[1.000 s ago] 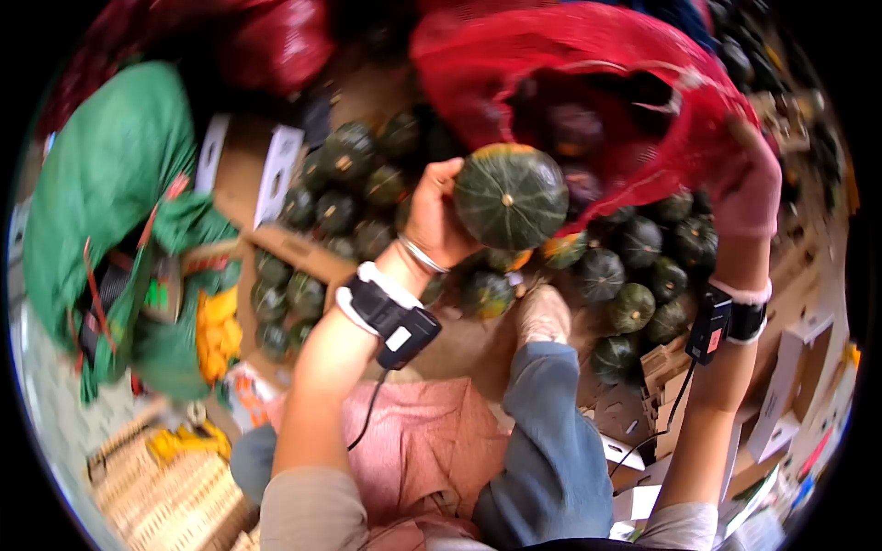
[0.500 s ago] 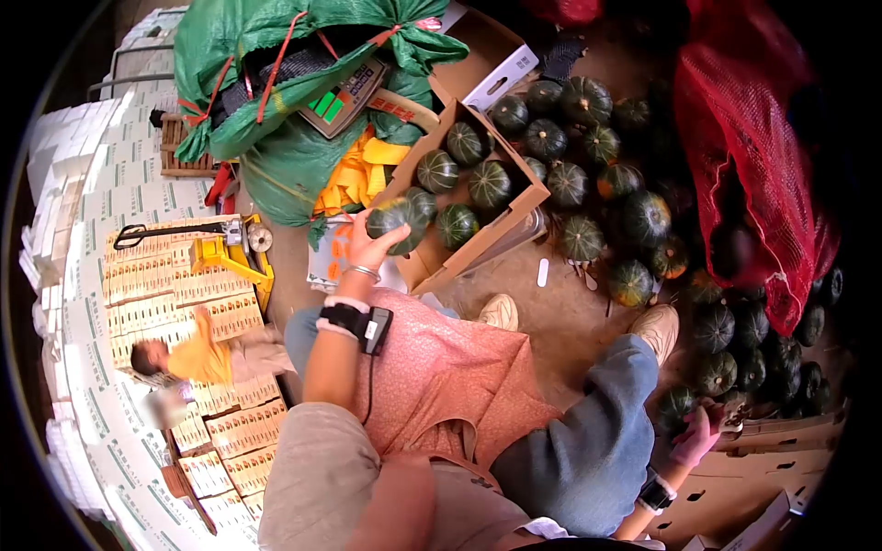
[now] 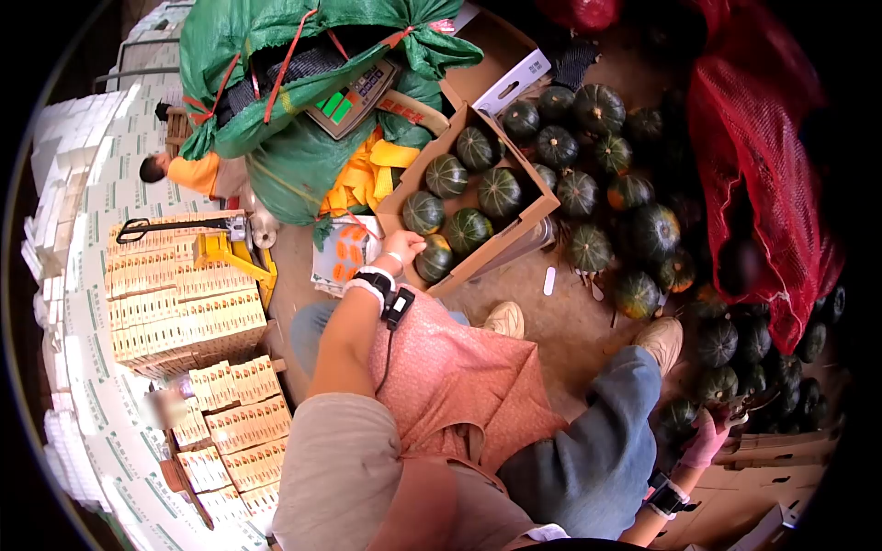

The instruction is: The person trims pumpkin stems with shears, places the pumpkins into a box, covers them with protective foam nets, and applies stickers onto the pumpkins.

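My left hand (image 3: 402, 246) is at the near corner of an open cardboard box (image 3: 501, 246), its fingers curled against the side of a dark green pumpkin (image 3: 434, 259). That pumpkin rests inside the box, beside several other striped green pumpkins (image 3: 469, 230). My right hand (image 3: 704, 441), in a pink glove, is low on the right next to the loose pumpkins (image 3: 717, 384). Its fingers are closed around a small dark and pale object (image 3: 742, 411), partly hidden and too unclear to name.
More pumpkins (image 3: 588, 246) lie on the floor right of the box. A red mesh sack (image 3: 749, 156) hangs at the right. Green sacks (image 3: 294, 174) and a scale (image 3: 354, 99) stand behind. Left are stacked cartons (image 3: 184, 312), a yellow pallet jack (image 3: 220, 255) and another person (image 3: 195, 173).
My left hand has lowered the pumpkin from above the box into its near corner. My right hand has stayed near the same spot. The other person has moved toward the back.
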Motion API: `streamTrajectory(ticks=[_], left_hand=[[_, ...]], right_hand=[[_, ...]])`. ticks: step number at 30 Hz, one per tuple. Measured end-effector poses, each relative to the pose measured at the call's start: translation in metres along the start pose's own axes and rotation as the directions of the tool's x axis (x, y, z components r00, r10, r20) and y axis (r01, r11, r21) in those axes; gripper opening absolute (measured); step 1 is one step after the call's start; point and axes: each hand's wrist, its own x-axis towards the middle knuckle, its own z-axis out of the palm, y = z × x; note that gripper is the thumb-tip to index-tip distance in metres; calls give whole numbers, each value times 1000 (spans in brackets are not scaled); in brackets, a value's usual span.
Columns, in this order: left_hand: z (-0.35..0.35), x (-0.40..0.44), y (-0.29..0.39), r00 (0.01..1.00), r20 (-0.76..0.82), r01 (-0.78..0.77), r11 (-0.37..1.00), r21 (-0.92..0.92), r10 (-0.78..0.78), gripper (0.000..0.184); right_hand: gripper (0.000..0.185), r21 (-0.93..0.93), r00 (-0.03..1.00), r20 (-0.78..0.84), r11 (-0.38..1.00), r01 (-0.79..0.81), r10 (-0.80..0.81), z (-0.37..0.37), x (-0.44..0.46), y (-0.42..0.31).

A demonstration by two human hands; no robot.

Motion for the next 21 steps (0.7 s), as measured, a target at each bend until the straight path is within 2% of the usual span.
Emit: streamTrajectory(ticks=[3, 5, 7, 9, 11, 13, 15, 17, 21], left_hand=[[-21, -1, 44, 984, -112, -143, 987, -66, 135, 42], [-59, 18, 72, 966, -206, -154, 988, 19, 155, 51], [-102, 88, 37, 870, -376, -261, 945, 199, 319, 53], [-155, 58, 113, 830, -403, -294, 916, 274, 387, 55], [-201, 80, 127, 797, -402, -259, 856, 448, 451, 55], [-244, 74, 169, 837, -441, -68, 859, 507, 326, 57], [-285, 73, 181, 775, -558, 57, 847, 529, 296, 56], [-324, 68, 178, 754, -550, -46, 864, 502, 360, 54], [-343, 44, 190, 718, -544, -69, 822, 566, 435, 58]], right_hand=[[35, 40, 992, 38, 992, 120, -122, -3, 0, 28], [28, 23, 990, 59, 991, 129, -130, -11, -1, 44], [26, 1, 992, 53, 994, 112, -112, -19, -6, 53], [28, -18, 997, 22, 997, 71, -70, -21, -10, 59], [33, -9, 1000, -8, 1000, 15, -15, -16, -20, 45], [36, -4, 1000, -23, 1000, -2, 2, -15, -23, 42], [37, -14, 1000, -20, 1000, 15, -15, -21, -23, 45], [37, -12, 1000, -26, 1000, 6, -6, -22, -24, 45], [37, -19, 1000, -20, 1000, -9, 8, -18, -21, 42]])
